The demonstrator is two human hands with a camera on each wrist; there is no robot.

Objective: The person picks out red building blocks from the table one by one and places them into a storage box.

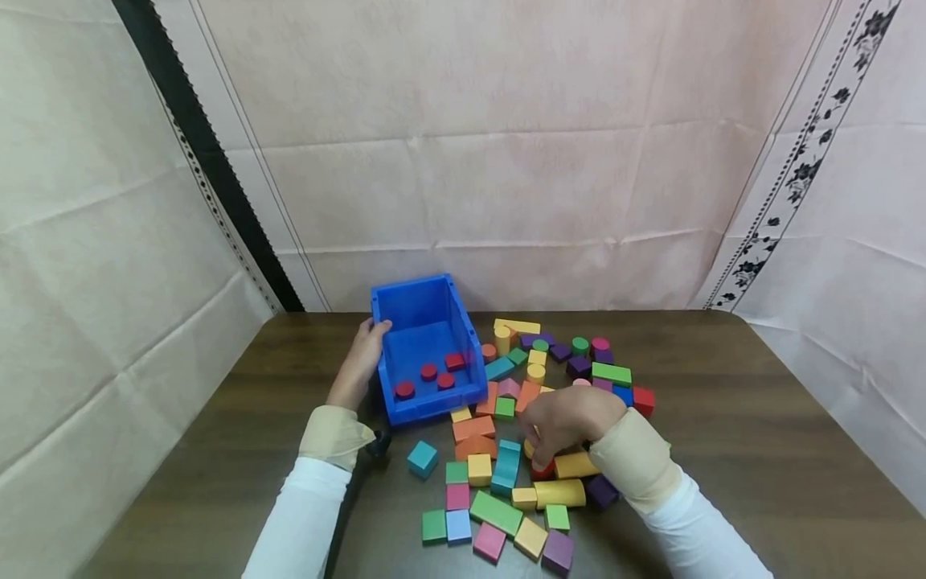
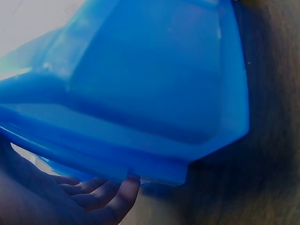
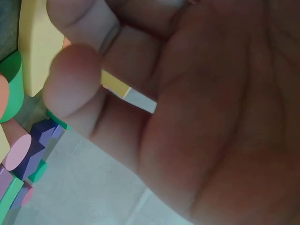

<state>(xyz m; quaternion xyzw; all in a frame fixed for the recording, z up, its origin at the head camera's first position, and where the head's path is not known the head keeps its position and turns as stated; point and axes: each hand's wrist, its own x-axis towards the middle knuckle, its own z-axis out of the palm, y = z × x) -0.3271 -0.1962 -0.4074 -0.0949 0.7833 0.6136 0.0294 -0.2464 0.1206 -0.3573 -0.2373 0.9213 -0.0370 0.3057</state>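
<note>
My left hand (image 1: pixel 363 360) grips the left side of a blue plastic bin (image 1: pixel 469 346), with the thumb over its rim and the fingers (image 2: pixel 123 199) along the outside. The bin is tilted so its inside faces me. Several red pieces lie in it, among them a red cylinder (image 1: pixel 404 390) and a red block (image 1: pixel 455 361). My right hand (image 1: pixel 575 416) reaches down into the loose blocks, its fingers bent. Its fingertips are right at a red block (image 1: pixel 542 470) beside a yellow cylinder (image 1: pixel 576 465); whether they pinch it I cannot tell.
Wooden blocks of many colours spread over the dark wooden table (image 1: pixel 239 450), right of the bin and in front of it. A teal cube (image 1: pixel 423 459) sits apart on the left, and a red block (image 1: pixel 643 400) at the right edge. Pale cloth (image 1: pixel 463 161) hangs behind.
</note>
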